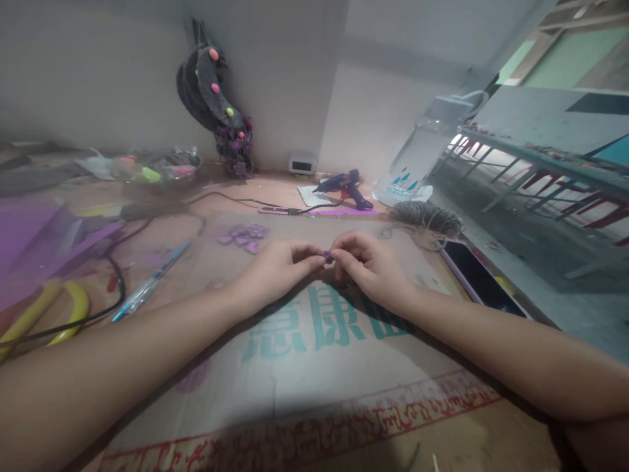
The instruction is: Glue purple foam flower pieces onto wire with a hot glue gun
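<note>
Head view showed a small purple piece (327, 256) at the centre of the frame, raised between the fingertips of both hands. The left hand (278, 265) pinched it between thumb and forefinger; the right hand (368, 261) closed its thumb and fingertips on the piece's right side. It looked light and probably soft or slightly pliable, though its material was too small to tell. A thin pinch at the rim seemed the best hold, since hard squeezing might have bent it.

Just beyond the left hand lay more purple pieces (251, 247), some heart-shaped. The widest room for moving was over the printed sheet (299, 387), toward the lower centre. At upper centre, a glue gun (344, 182) and its cord bounded the reach. On the right of the frame, grey yarn (427, 218) and a phone (484, 278) lay along the edge of the table (275, 183); at left, a pen (152, 278) narrowed the space.
</note>
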Demonstrator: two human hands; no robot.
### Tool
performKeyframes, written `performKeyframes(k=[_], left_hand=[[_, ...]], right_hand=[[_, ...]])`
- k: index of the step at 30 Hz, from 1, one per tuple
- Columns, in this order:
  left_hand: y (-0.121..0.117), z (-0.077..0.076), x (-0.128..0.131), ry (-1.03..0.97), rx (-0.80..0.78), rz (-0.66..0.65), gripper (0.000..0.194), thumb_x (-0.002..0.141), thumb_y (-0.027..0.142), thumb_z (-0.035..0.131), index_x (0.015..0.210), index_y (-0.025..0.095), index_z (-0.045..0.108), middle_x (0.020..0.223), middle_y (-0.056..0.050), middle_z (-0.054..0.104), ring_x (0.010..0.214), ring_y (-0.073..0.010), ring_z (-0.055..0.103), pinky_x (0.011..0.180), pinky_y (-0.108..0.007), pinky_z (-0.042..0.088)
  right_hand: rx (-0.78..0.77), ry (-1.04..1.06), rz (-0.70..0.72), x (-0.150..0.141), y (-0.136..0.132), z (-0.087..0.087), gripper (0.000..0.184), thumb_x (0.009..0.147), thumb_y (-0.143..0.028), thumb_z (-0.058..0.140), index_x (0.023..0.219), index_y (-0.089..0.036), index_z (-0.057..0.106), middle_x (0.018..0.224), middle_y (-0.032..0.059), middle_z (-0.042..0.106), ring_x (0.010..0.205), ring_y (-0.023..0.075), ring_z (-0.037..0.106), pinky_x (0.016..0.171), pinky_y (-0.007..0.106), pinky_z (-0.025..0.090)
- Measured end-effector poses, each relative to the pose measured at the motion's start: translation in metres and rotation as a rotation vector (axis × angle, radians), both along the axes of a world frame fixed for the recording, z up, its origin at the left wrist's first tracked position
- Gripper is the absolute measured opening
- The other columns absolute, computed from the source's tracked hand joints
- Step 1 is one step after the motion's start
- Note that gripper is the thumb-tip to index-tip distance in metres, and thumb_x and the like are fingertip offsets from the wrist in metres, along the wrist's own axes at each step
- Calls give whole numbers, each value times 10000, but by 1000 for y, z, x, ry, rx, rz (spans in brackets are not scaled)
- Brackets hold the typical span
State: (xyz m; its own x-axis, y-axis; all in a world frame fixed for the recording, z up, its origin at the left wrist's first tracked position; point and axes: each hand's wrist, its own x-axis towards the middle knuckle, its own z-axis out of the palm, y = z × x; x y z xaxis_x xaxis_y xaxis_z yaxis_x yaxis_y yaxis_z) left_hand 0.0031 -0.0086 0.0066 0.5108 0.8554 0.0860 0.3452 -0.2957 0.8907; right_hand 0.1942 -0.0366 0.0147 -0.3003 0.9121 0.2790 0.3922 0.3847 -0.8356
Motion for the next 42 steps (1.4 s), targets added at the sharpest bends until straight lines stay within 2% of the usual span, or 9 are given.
performKeyframes(k=[5,12,19,25,31,42], left_hand=[[-1,0,-1,-9,43,-66,286,901,382,503,990,226,725,908,-5,753,818,-176,665,726,-257,465],[-4,3,1,-59,82,-115,260,891,367,538,1004,220,719,932,-1,755,850,-178,674,806,-270,478],[-6,3,3,20,146,-51,252,872,363,558,1012,228,717,923,2,757,827,-183,678,761,-267,479],[-6,4,3,30,202,-58,222,880,271,521,966,230,721,895,21,757,802,-163,673,746,-250,461],[-6,3,2,48,228,-68,248,896,253,479,957,222,717,897,16,753,802,-161,666,743,-257,450],[-5,4,2,18,179,-63,264,904,287,475,930,205,724,893,7,753,791,-157,662,716,-242,451]], right_hand=[[-41,39,12,-1,-1,0,136,948,-348,480,936,-213,477,547,-60,561,496,102,544,491,215,431],[-77,31,5,0,2,-2,181,942,-392,490,953,-212,483,553,-53,583,487,105,553,479,211,430],[-49,-23,-1,0,3,-3,181,937,-388,504,941,-206,500,563,-45,582,505,111,567,500,220,434],[-19,-66,-4,1,3,-4,164,941,-369,500,943,-205,503,560,-44,581,508,111,560,511,226,433],[-18,-62,2,1,3,-4,171,943,-375,497,950,-205,505,566,-43,577,512,108,550,511,224,431],[-25,-45,-21,1,2,-2,152,936,-352,504,931,-200,500,544,-45,572,492,105,540,483,212,421]])
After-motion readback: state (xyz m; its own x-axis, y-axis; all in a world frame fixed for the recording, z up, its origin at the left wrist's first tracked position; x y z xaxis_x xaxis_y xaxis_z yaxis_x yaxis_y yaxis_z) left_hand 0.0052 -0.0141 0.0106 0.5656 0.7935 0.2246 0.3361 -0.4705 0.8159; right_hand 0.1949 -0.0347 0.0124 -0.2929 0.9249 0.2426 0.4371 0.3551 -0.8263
